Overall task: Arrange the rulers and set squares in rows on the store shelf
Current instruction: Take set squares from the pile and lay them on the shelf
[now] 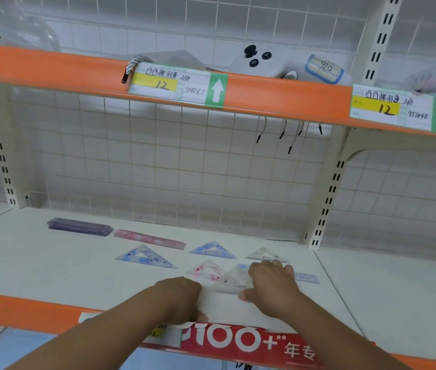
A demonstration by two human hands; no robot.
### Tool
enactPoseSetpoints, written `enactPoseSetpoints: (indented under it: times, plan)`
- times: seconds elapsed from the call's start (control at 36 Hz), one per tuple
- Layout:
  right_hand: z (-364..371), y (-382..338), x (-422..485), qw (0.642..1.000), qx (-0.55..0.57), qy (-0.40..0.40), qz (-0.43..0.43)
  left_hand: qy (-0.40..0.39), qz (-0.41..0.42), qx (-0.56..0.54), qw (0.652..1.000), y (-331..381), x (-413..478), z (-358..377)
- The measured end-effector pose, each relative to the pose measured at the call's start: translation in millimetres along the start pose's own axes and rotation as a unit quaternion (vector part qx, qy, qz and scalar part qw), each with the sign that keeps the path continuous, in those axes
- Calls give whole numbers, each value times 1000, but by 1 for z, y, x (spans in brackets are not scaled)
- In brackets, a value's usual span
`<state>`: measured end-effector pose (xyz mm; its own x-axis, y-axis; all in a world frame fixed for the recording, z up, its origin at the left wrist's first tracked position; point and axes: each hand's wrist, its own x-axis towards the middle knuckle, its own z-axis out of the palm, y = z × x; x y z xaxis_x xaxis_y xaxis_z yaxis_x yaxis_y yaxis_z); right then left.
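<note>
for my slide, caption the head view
Right hand grips a clear set square on the shelf, left hand alongside

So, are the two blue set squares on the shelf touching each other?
Apart. The head view shows bare white shelf between the left blue set square and the right blue set square.

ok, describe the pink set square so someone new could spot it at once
On the white lower shelf, look just beyond the left hand. The translucent pink plastic set square lies flat there, between a blue set square and the clear set square under the right hand. It is the only pink triangle; the other pink piece is a long straight ruler.
</note>
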<state>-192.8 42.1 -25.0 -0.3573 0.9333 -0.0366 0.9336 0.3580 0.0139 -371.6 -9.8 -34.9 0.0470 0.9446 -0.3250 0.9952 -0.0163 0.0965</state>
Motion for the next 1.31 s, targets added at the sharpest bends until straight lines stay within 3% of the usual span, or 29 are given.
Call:
enactPoseSetpoints:
  times: [0.47,1.31]
  plan:
    - [-19,57,48,998,-14,20,56,-27,-19,-11,999,-2,5,2]
    - [22,104,132,999,20,-2,35,-20,-61,-57,996,-3,4,3]
